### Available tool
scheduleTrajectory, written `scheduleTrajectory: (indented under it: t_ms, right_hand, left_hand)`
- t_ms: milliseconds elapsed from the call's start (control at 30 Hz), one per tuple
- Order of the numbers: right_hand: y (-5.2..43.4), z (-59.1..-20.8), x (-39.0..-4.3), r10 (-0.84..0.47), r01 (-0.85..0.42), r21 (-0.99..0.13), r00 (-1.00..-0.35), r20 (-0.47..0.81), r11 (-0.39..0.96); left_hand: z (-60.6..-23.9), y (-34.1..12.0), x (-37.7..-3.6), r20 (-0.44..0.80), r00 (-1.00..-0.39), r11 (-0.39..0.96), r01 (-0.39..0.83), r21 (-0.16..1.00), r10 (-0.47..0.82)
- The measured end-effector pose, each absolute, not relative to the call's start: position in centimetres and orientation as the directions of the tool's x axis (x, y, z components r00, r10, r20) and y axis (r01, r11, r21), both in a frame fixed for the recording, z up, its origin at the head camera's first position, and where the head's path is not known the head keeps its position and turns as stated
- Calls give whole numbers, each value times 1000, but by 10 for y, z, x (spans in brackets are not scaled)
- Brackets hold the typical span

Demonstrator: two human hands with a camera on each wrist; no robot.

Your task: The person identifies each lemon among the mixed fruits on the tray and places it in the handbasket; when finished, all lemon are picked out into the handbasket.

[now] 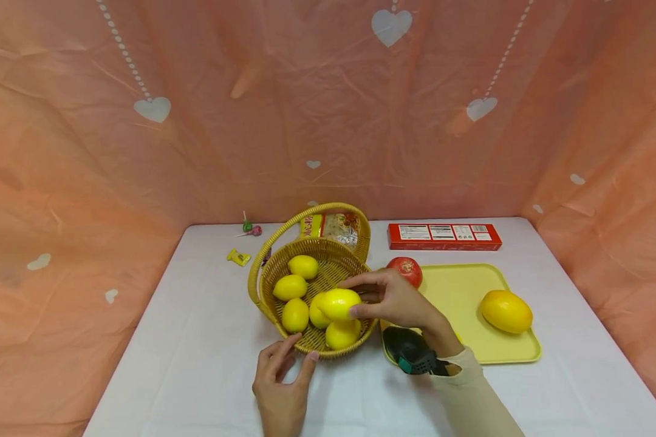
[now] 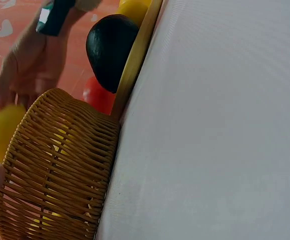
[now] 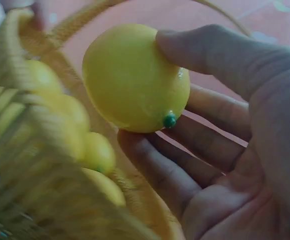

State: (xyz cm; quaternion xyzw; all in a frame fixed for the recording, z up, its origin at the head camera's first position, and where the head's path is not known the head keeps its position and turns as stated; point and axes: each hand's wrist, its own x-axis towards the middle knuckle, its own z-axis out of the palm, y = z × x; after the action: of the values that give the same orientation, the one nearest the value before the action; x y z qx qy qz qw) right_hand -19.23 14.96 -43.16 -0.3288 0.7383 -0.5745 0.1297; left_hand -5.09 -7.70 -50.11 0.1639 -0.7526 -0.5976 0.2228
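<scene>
Mia: Five smooth lemons sit in the woven wicker basket point(image 1: 328, 267), and the right hand point(image 1: 396, 300) pinches a glossy oval lemon point(image 1: 339, 303) just over its near rim.

Tom: Yep, left hand point(image 1: 281, 388) rests relaxed, fingertips touching the basket's near wall, holding nothing.

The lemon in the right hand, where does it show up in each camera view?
Head: the lemon sits centre frame, held by the right hand above the wicker basket.
Left wrist: a yellow sliver at the left edge, behind the basket wall.
Right wrist: large, upper centre, pinched between thumb and fingers.
Shared landmark: the wicker basket.
</scene>
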Motion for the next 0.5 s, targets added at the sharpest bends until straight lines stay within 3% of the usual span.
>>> scheduleTrajectory:
  t_ms: [233,500]
  right_hand:
    - [127,-441,-189,-654,-367,-885,-750,100,286]
    - [101,-440,-175,-673,-549,-725,-722,160,416]
  left_hand:
    - [-499,-77,-50,133,-849,226,17,974,-512]
    - [-500,-77,-50,163,-844,229,49,972,-511]
